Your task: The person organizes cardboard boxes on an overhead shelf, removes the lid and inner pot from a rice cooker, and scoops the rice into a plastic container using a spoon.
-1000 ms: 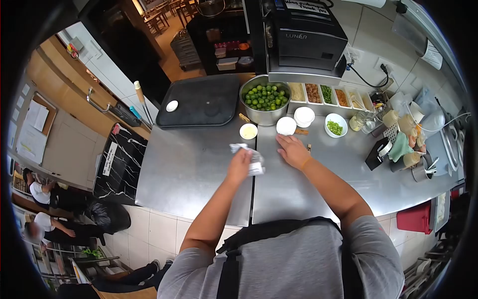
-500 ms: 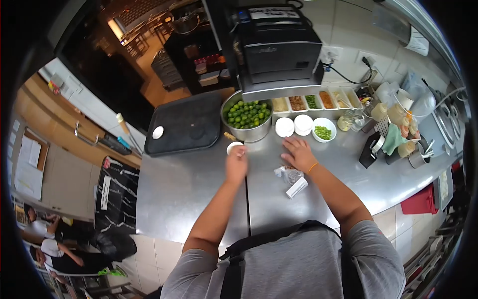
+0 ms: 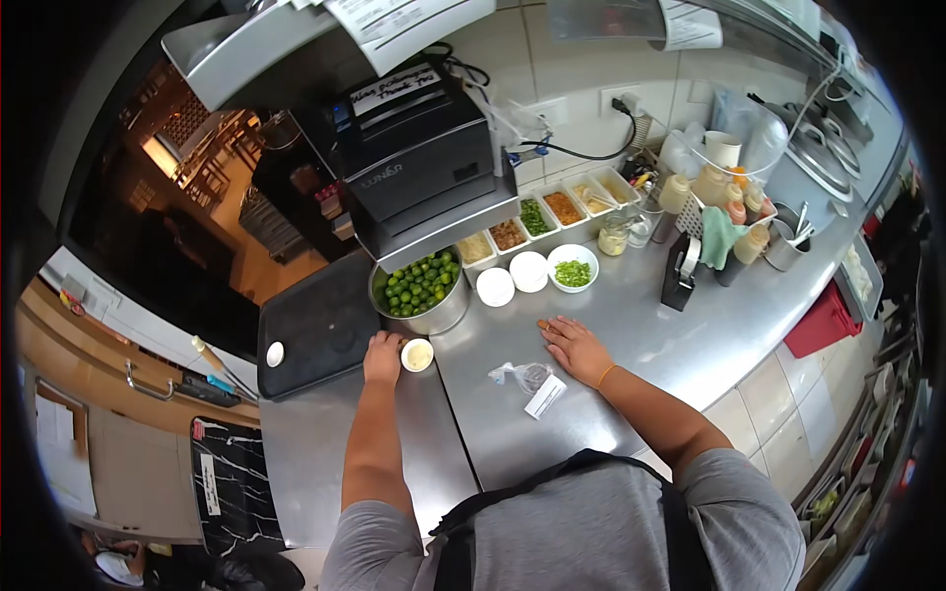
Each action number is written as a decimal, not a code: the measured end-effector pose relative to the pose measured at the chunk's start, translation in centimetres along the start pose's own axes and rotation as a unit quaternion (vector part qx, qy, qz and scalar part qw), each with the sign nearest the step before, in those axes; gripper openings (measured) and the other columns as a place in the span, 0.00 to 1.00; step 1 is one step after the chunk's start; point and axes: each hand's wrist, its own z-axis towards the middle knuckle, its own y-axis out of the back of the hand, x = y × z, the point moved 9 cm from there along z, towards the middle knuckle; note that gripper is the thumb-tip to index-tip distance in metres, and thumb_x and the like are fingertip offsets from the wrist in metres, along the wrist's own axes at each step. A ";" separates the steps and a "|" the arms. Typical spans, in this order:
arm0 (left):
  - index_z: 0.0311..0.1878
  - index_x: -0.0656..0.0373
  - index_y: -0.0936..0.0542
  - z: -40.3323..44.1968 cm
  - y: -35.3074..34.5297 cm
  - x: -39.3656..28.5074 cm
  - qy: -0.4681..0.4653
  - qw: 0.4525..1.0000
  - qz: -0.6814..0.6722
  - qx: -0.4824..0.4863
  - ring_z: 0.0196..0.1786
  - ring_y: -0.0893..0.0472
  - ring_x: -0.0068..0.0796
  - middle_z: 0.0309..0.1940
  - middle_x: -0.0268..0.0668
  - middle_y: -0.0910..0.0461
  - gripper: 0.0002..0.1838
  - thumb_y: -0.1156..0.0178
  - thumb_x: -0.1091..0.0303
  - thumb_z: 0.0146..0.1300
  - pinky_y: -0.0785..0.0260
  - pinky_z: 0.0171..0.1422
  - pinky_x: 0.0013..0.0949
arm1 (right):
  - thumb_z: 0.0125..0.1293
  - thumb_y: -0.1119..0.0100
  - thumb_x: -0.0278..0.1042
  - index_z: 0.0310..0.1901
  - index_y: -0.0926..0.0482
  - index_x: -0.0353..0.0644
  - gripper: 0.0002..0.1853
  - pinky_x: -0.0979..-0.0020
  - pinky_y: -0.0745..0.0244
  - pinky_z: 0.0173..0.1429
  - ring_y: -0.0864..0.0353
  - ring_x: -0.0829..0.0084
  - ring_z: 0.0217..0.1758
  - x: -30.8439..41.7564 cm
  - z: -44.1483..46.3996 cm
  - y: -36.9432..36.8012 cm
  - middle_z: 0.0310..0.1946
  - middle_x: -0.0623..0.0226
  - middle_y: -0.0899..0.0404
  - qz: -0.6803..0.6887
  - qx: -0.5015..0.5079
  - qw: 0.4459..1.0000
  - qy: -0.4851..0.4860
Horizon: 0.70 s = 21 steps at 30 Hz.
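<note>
My left hand (image 3: 382, 358) is at the tray's near right corner, just left of a small white cup (image 3: 417, 356) with pale yellow contents. Its fingers are curled, and a small brown piece shows at the fingertips, partly hidden. My right hand (image 3: 579, 352) lies palm down on the steel counter (image 3: 493, 433), fingers spread, with a brownish bit by one fingertip. Below and left of it rest a crumpled clear plastic bag (image 3: 522, 375) and a small white box (image 3: 545, 397). Ahead are two white tubs (image 3: 496, 288) and a white bowl of chopped greens (image 3: 573, 269).
A metal bowl of green limes (image 3: 419, 288) stands beside a black tray (image 3: 320, 320) holding a small white dish (image 3: 275, 355). Topping containers (image 3: 535, 219) line the back under a black printer (image 3: 424, 148). At right are a black tape dispenser (image 3: 680, 274), squeeze bottles and a utensil pot (image 3: 788, 246).
My left hand has moved from over the white cup to its left side. My right hand stays flat on the counter. The camera view has turned to the right.
</note>
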 end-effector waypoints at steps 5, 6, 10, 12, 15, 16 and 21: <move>0.43 0.58 0.18 -3.3 1.7 1.7 0.031 0.995 0.026 -0.094 0.48 0.20 0.44 0.40 0.43 0.18 0.08 0.41 0.67 0.64 0.26 0.51 0.42 | 0.69 0.43 0.36 0.61 0.24 0.43 0.20 0.54 0.39 0.73 0.30 0.53 0.69 -1.8 -5.8 4.5 0.65 0.60 0.28 0.055 -0.064 0.996 -0.036; 0.43 0.59 0.18 -3.6 2.1 2.0 0.035 0.991 0.014 -0.125 0.46 0.19 0.44 0.37 0.44 0.18 0.09 0.40 0.66 0.65 0.26 0.50 0.42 | 0.69 0.42 0.35 0.60 0.23 0.43 0.19 0.55 0.38 0.73 0.31 0.53 0.69 -1.6 -7.2 5.6 0.65 0.60 0.27 0.055 -0.070 0.995 -0.040; 0.45 0.65 0.20 -4.7 6.1 -1.7 0.162 0.938 -0.284 -0.115 0.36 0.16 0.41 0.33 0.47 0.16 0.11 0.40 0.67 0.65 0.25 0.43 0.39 | 0.68 0.42 0.34 0.56 0.21 0.42 0.16 0.58 0.35 0.70 0.30 0.53 0.67 1.3 -10.7 8.6 0.62 0.60 0.25 0.000 -0.081 0.997 -0.016; 0.48 0.64 0.21 -4.4 5.5 -5.8 0.154 0.910 -0.382 -0.042 0.31 0.17 0.35 0.33 0.45 0.16 0.12 0.39 0.67 0.66 0.25 0.38 0.36 | 0.67 0.41 0.33 0.54 0.20 0.42 0.15 0.58 0.33 0.68 0.28 0.54 0.63 2.1 -11.1 8.4 0.59 0.61 0.23 -0.012 -0.087 0.996 -0.020; 0.51 0.62 0.21 -4.1 7.2 -14.1 0.111 0.902 -0.417 0.019 0.30 0.19 0.26 0.30 0.39 0.18 0.15 0.38 0.63 0.65 0.27 0.33 0.32 | 0.66 0.40 0.32 0.53 0.19 0.43 0.15 0.58 0.31 0.64 0.27 0.56 0.59 0.8 -10.0 6.2 0.56 0.62 0.22 0.021 -0.106 0.993 -0.051; 0.51 0.62 0.21 -3.5 7.0 -15.9 0.095 0.906 -0.412 0.036 0.30 0.19 0.28 0.31 0.40 0.18 0.15 0.38 0.63 0.65 0.26 0.34 0.33 | 0.65 0.40 0.32 0.53 0.19 0.43 0.15 0.57 0.30 0.63 0.26 0.56 0.57 0.5 -9.2 5.6 0.56 0.62 0.22 0.025 -0.116 0.992 -0.042; 0.51 0.63 0.21 -1.7 9.7 -22.4 -0.017 0.953 -0.301 -0.037 0.33 0.19 0.40 0.34 0.45 0.17 0.16 0.37 0.64 0.64 0.26 0.41 0.39 | 0.64 0.39 0.32 0.52 0.18 0.44 0.15 0.58 0.30 0.62 0.26 0.56 0.57 -0.1 -5.7 5.4 0.55 0.60 0.21 0.058 -0.148 0.986 -0.046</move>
